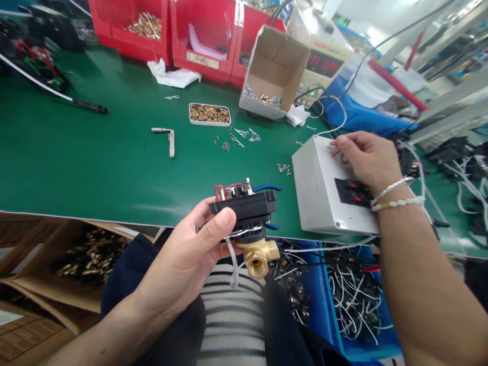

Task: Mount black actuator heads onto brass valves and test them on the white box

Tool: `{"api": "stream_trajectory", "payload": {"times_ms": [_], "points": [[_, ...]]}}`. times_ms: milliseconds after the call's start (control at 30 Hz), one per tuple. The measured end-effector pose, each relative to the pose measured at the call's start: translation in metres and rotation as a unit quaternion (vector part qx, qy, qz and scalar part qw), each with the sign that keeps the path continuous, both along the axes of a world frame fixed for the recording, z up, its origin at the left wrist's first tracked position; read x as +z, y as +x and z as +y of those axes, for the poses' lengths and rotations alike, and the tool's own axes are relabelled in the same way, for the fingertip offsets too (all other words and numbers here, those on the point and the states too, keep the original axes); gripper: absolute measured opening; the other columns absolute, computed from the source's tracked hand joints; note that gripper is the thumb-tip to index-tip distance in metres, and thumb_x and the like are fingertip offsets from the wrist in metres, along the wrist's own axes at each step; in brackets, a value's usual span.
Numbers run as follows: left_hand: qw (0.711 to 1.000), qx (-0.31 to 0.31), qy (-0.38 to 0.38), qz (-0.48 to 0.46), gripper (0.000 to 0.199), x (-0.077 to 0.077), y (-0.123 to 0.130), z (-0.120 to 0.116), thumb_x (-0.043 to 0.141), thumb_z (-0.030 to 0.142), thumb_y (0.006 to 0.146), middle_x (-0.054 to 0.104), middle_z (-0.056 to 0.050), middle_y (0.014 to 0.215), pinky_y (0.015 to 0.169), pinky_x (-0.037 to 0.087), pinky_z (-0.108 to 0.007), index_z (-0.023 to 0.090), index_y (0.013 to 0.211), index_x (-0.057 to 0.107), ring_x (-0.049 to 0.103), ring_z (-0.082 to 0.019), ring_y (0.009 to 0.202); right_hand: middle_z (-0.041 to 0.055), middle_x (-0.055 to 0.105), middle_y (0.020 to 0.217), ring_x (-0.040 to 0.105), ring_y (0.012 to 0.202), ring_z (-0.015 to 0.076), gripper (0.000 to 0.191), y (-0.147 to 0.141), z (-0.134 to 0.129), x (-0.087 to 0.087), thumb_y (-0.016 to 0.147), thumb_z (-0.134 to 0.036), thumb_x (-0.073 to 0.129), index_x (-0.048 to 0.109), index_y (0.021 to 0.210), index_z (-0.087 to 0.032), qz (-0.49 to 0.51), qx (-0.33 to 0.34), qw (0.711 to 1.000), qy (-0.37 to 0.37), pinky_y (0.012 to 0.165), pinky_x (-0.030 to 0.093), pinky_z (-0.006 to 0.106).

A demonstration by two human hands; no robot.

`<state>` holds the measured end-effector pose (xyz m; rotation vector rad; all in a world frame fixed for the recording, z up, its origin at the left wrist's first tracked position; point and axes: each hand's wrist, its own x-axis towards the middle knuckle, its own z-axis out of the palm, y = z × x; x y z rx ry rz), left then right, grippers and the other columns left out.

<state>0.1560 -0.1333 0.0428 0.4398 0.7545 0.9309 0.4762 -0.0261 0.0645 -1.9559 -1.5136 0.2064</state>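
My left hand (194, 244) is closed around a motorized valve (244, 206), just in front of the bench's front edge. Its black actuator housing is on top, with red and blue wires and small parts showing. Below hangs the brass valve body (257, 259), one threaded port facing me, and a pale cable drops beside it. At the right, my right hand (369, 157) rests over a light grey box (316, 188), thumb and finger pinched at its upper face. What they grip is mostly hidden. A black terminal block (353, 192) with red parts sits beside that wrist.
On the green bench (95, 168) lie a small angled tool (171, 142), a tray of brass parts (209, 115), loose clips and screws. Red bins (206, 40), a cardboard box (276, 71) and a power supply (324, 63) stand behind. Blue crates (331, 305) sit below.
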Motion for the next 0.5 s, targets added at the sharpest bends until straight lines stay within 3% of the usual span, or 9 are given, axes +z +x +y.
{"api": "stream_trajectory", "payload": {"times_ms": [500], "points": [[1.000, -0.009, -0.010, 0.004, 0.047, 0.0024, 0.0002, -0.0011, 0.080, 0.045, 0.080, 0.075, -0.010, 0.112, 0.077, 0.064, -0.033, 0.018, 0.116, 0.069, 0.074, -0.029, 0.102, -0.0029, 0.054, 0.053, 0.049, 0.052, 0.0086, 0.029, 0.0003, 0.0007, 0.0012, 0.093, -0.028, 0.064, 0.070, 0.068, -0.015, -0.014, -0.026, 1.000, -0.009, 0.056, 0.036, 0.022]]}}
